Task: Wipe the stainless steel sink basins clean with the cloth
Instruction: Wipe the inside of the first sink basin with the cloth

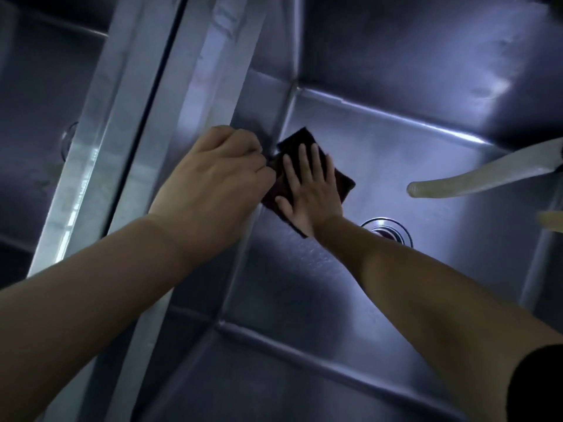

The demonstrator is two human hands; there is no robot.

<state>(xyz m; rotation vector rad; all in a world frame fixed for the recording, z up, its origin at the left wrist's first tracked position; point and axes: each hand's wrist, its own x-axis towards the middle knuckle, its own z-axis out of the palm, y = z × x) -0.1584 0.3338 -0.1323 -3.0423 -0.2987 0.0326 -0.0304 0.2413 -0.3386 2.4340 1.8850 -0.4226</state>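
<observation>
A dark brown cloth (344, 181) lies flat on the bottom of the right stainless steel basin (380, 153), near its far left corner. My right hand (310, 193) presses down on the cloth with straight, spread fingers. My left hand (213, 178) reaches over the divider with its fingers curled, and its fingertips pinch the cloth's left edge. Much of the cloth is hidden under both hands.
A steel divider (146, 123) separates this basin from a second basin (45, 86) on the left. A round drain (387, 229) sits right of my right wrist. A pale hose (475, 178) juts in from the right edge, above the basin floor.
</observation>
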